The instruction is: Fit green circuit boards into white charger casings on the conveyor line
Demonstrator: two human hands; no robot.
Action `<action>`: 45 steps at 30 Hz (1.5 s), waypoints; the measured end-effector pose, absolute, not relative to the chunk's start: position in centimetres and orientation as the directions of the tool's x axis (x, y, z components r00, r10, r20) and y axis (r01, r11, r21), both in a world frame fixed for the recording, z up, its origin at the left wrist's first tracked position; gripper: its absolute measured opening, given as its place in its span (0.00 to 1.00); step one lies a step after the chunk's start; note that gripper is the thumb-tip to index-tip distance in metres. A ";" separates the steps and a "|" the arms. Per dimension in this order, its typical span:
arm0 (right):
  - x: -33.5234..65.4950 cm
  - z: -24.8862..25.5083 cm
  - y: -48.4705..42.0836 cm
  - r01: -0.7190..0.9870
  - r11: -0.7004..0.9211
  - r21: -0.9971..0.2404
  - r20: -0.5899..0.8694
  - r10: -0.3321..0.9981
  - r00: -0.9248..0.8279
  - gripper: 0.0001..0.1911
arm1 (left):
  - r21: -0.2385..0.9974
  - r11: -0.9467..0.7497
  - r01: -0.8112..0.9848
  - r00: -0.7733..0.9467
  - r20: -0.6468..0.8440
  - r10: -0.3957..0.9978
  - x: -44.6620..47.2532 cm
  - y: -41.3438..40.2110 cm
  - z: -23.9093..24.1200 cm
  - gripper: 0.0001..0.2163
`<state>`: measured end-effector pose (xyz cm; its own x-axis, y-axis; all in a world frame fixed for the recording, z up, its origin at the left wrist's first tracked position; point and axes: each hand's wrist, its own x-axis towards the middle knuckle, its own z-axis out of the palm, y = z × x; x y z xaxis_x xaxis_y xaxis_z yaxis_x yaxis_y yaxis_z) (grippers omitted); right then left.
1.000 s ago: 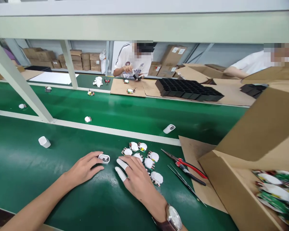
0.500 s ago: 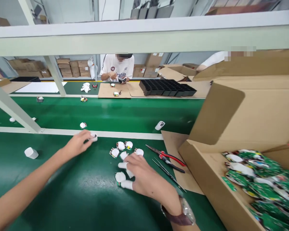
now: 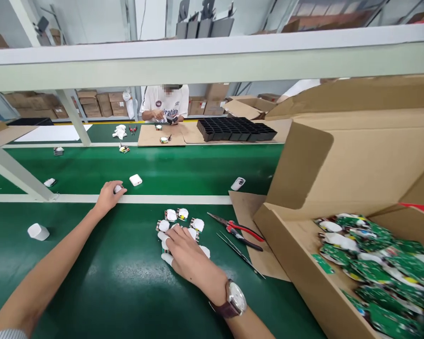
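Note:
My left hand (image 3: 108,195) reaches to the white rail (image 3: 183,199) at the conveyor belt's near edge. Its fingers are curled on a small white part (image 3: 118,189). Just beyond it, a white charger shell (image 3: 135,180) lies on the belt. My right hand (image 3: 185,254) wears white finger cots and a wristwatch. It rests on a cluster of white-capped circuit modules (image 3: 182,217), with its fingertips bent round one of them at the cluster's left side.
Red-handled cutters (image 3: 243,233) and tweezers (image 3: 238,252) lie right of the modules. An open cardboard box (image 3: 293,235) full of green circuit boards (image 3: 374,259) stands at the right. Another white shell (image 3: 38,231) sits left. A person (image 3: 164,106) works across the belt beside black trays (image 3: 236,129).
My left hand carried the white shell forward, left it on the belt and closed on a small part there. My right hand slid left over the modules.

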<state>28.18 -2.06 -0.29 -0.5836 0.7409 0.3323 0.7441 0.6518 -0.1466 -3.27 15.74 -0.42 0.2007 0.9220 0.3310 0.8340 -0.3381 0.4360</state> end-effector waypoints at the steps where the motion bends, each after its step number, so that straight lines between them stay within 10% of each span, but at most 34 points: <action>1: 28.0 -0.5 -2.1 0.741 0.657 -0.141 0.334 0.736 -0.589 0.11 | 0.437 -0.377 0.817 0.247 0.327 0.912 -3.1 14.0 -0.5 0.15; 7: 27.3 -1.3 -1.9 0.683 0.709 -0.173 0.423 0.680 -0.599 0.10 | 0.367 -0.608 0.704 0.543 0.274 0.794 -3.4 3.6 -0.5 0.25; 13: 28.2 -0.2 -0.2 0.695 0.695 -0.186 0.446 0.690 -0.570 0.10 | 0.116 -0.038 0.993 -0.025 0.493 0.870 -19.0 0.5 2.0 0.28; 17: 27.7 1.7 4.6 0.805 0.562 -0.188 0.285 0.816 -0.503 0.11 | 0.301 0.075 0.951 -0.145 0.216 0.966 -24.5 0.5 0.6 0.30; 26: 21.5 2.2 20.2 0.928 0.349 -0.129 0.129 0.934 -0.333 0.17 | 0.615 -0.474 0.629 0.451 0.207 0.868 -6.9 0.6 -2.9 0.29; 39: 23.7 1.3 19.3 0.905 0.316 -0.283 0.220 0.940 -0.260 0.23 | 0.668 -0.478 0.570 0.416 0.268 0.869 -6.5 -0.3 -5.1 0.33; 45: 23.5 2.7 9.9 0.753 0.560 -0.345 0.242 0.828 -0.505 0.24 | 0.679 -0.441 0.587 0.395 0.235 0.888 -7.0 -1.0 -4.1 0.36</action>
